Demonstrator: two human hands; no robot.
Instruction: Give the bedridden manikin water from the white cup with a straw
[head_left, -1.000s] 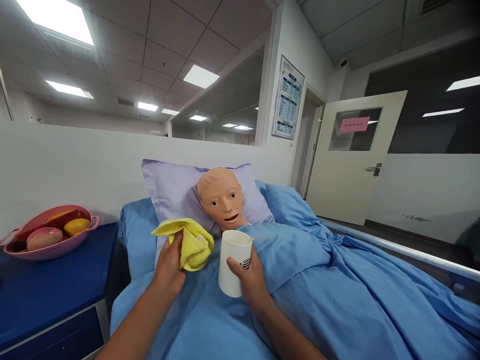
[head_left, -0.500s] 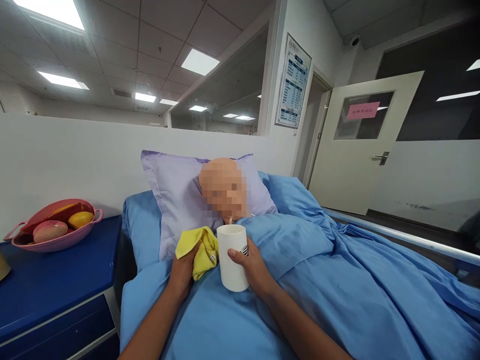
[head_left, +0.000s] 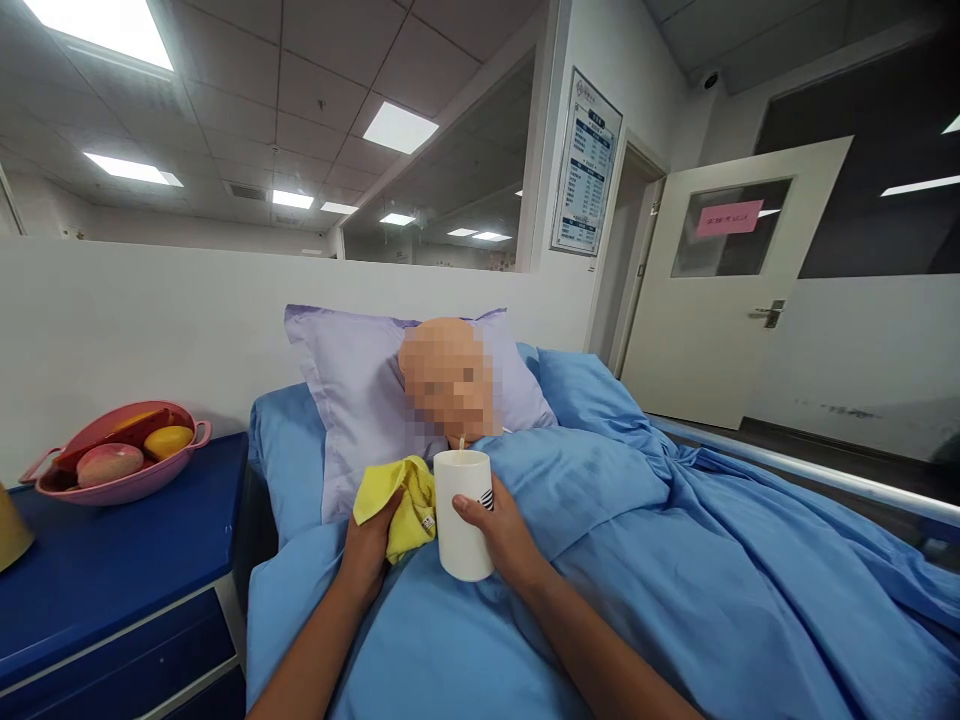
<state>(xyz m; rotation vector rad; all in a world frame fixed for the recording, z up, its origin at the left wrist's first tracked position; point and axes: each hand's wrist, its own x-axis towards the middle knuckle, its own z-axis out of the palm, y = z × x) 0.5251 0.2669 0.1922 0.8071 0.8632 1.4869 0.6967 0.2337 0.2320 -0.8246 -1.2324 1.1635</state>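
My right hand (head_left: 504,535) is wrapped around the right side of a white cup (head_left: 459,530), its thumb across the front. From the cup's top a straw (head_left: 462,443) sticks up toward the head (head_left: 442,350) lying on the pillow, which looks like a manikin's; its front is blurred out. Just left of the cup, my left hand (head_left: 369,545) is closed on a yellow cloth (head_left: 411,520), which hangs over the fingers. Both hands are above the blue quilt (head_left: 585,500), below the head's chin.
A lilac pillow (head_left: 352,400) lies under the head. On the blue bedside cabinet (head_left: 135,560) at left stand a pink fruit basket (head_left: 127,490) and a partly visible yellow object (head_left: 11,530). A bed rail (head_left: 810,480) runs along the right, with an open door (head_left: 697,340) beyond.
Both hands keep their hold on the cloth and the cup, almost unmoved. The view has shifted slightly, so more of the yellow object at far left shows.
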